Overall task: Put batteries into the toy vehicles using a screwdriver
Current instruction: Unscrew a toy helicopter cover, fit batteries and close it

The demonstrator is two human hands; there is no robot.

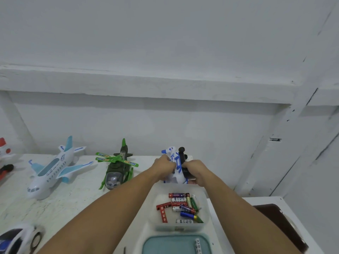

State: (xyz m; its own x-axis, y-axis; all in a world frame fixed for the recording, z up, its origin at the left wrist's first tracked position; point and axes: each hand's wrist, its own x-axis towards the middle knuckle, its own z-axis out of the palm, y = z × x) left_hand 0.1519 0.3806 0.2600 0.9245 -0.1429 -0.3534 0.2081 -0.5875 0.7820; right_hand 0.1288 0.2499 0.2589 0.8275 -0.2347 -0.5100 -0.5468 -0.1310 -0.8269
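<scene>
Both arms stretched forward over a white table [55, 208], meeting at its far edge near the wall. Left hand [163, 166] and right hand [195, 170] both closed around a white-and-blue toy [177, 167], one on each side, toy lifted slightly and tilted, black wheels [182, 150] pointing up and away. Exact vehicle type hard to tell, mostly covered by fingers. Something dark under the right hand against the toy's side; cannot tell whether a screwdriver or part of the toy.

Just in front of the hands, a clear plastic tub [205, 213] holding a loose pile of batteries [181, 208]: red, blue, green and white ones, lying crosswise over each other. Nearer the camera, touching the tub, a teal lid [165, 244] with one more white battery [197, 245] lying on its right part.

Left of the hands, a green toy helicopter [116, 171] with bright green rotor blades, nose toward the camera. Further left, a white toy airplane [53, 171] with pale blue wings and tail, also nose forward. At the far left edge, part of a red-and-white toy [4, 154], cut off by the frame. Bottom left corner, a white toy car [20, 237] with a black wheel, blurred. Dark brown chair seat [278, 222] at lower right, beyond the table edge.
</scene>
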